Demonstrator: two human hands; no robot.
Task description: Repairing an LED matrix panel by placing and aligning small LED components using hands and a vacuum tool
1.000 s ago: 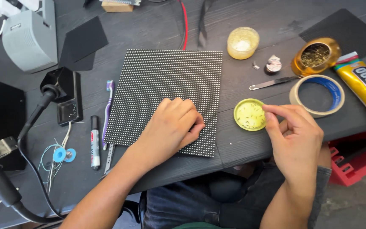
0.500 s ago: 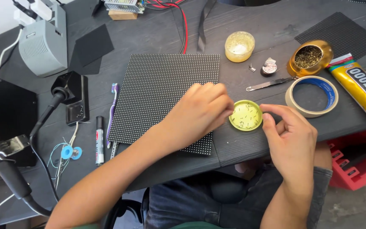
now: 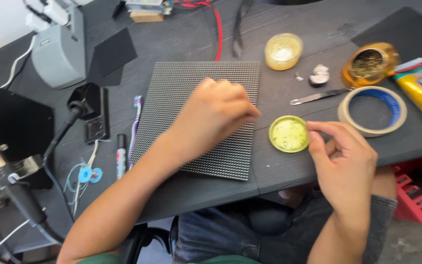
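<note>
Our left hand rests curled, fingers together, on the dotted grid panel lying flat on the dark table; our right hand pinches the rim of the yellow-green tin just beside the panel.

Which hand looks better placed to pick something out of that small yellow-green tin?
Probably the right hand: its fingertips already touch the rim of the small yellow-green tin. The left hand rests on the dotted panel beside it.
</note>
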